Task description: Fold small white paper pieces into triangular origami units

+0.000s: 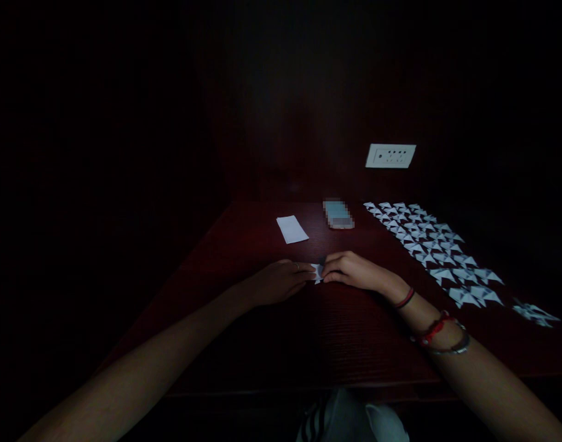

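Note:
A small white folded paper piece (317, 272) lies on the dark red table (336, 331), pinched between both hands. My left hand (277, 282) comes in from the left, fingers closed on the piece's left side, a ring on one finger. My right hand (354, 270) presses its fingers together on the piece's right side. Red and dark bracelets sit on my right wrist. Most of the piece is hidden by the fingers.
A flat white paper slip (292, 229) lies beyond the hands, with a phone (338, 214) next to it. Several small folded white paper pieces (435, 248) lie in rows at the right. A white wall socket (390, 156) is behind. The surroundings are very dark.

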